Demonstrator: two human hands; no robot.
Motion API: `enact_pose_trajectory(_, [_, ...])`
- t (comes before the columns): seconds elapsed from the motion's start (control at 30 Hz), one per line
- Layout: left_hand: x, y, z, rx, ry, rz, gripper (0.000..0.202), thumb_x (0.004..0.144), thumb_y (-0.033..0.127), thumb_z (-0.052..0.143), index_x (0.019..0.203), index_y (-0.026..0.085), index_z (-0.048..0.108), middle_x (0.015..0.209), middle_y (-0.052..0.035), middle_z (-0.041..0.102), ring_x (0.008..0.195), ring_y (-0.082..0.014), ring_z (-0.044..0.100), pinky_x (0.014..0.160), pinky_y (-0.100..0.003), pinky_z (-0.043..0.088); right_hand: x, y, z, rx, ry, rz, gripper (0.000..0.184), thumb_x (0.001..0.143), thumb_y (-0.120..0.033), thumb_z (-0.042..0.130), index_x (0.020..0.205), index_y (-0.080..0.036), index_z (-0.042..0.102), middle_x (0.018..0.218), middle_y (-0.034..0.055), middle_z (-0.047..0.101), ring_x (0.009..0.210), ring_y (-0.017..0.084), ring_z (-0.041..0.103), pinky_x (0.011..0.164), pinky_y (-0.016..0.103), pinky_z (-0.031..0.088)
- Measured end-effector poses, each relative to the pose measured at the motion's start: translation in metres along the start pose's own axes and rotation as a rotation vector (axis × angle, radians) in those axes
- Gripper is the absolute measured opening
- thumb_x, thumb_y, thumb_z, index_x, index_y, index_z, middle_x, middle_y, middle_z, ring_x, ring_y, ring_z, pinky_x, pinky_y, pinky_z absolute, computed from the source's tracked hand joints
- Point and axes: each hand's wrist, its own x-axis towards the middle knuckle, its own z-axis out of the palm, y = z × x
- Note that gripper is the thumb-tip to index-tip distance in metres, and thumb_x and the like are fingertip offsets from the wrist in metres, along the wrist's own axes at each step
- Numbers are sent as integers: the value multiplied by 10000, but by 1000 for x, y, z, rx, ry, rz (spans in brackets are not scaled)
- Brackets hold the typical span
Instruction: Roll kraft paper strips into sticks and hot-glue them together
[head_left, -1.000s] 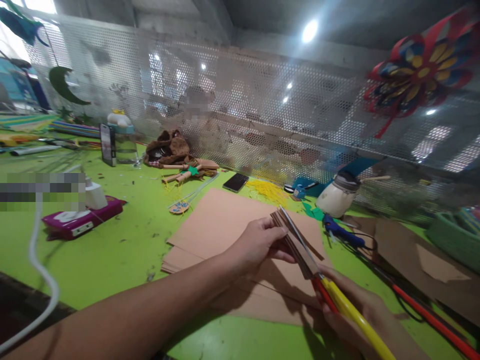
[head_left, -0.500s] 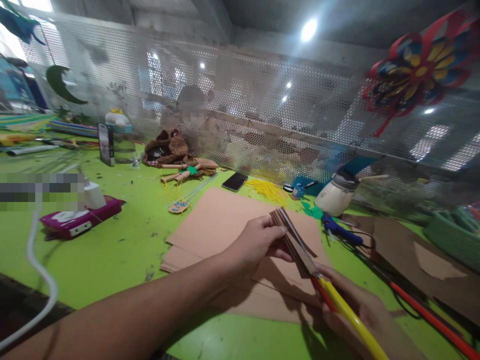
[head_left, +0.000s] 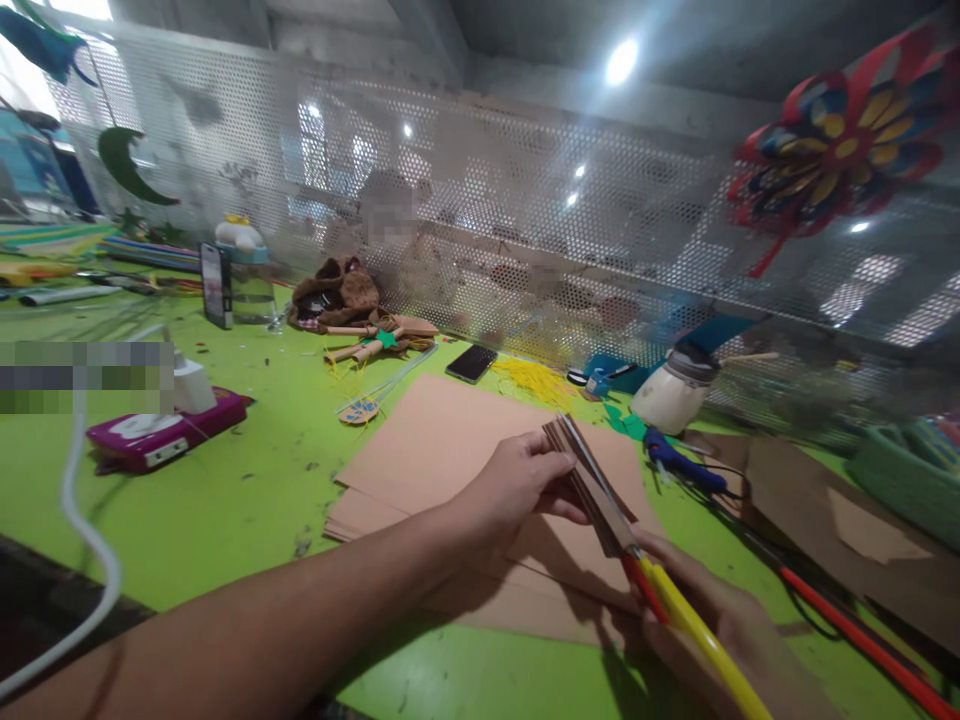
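Observation:
My left hand [head_left: 514,487] pinches a thin stack of brown card strips [head_left: 581,478], holding it edge-up over a pile of tan cardboard sheets [head_left: 442,445] on the green table. My right hand [head_left: 724,630] grips scissors [head_left: 667,600] with red and yellow handles. Their blades lie closed along the strips, right beside the left fingertips.
A blue glue gun [head_left: 686,462] and a white pot [head_left: 675,392] stand behind the sheets. A dark phone [head_left: 471,363], yellow shreds [head_left: 536,380], a magenta box [head_left: 161,437], a white cable [head_left: 86,530] and brown card offcuts [head_left: 847,520] lie around. A perforated screen [head_left: 480,220] backs the table, with a person behind it.
Almost nothing has changed. The view has shifted slightly, and both hands keep their hold on the strips and the scissors.

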Motion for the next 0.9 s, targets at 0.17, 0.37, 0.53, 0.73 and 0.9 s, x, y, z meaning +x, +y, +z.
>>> enact_pose_trajectory(0.17, [0,1,1,8,15,-20,49,798,122,488,797,107,535,688,-59,633,577,-127,628,568,-246,527,-1,5,3,30,1,9,455,668,-368,648,1086,-188,657,858,96,724,658,227,682,571,242,551])
enact_pose_trajectory(0.37, [1,2,1,2,15,-25,45,786,107,491,776,104,535,653,-42,618,546,-115,613,571,-248,533,0,4,-1,-35,-8,-30,472,672,-359,655,1102,-166,663,854,103,725,702,231,690,585,213,547])
enact_pose_trajectory(0.53, [0,4,2,10,27,-37,49,792,116,487,782,105,533,665,-48,624,556,-112,612,569,-238,526,0,6,0,-10,2,-17,453,656,-332,665,1082,-181,677,889,105,727,759,251,691,598,220,547])
enact_pose_trajectory(0.73, [-1,5,4,75,59,-29,47,780,105,482,772,115,528,658,-39,623,550,-110,605,568,-246,518,0,9,2,65,-5,21,462,620,-282,651,1073,-191,671,1014,115,701,833,266,684,630,234,547])
enact_pose_trajectory(0.9, [-2,5,5,103,71,-32,54,770,96,478,775,119,526,640,-26,615,536,-107,600,558,-242,510,-1,3,2,90,-15,39,474,617,-254,628,1084,-183,660,1084,119,676,928,270,661,687,235,545])
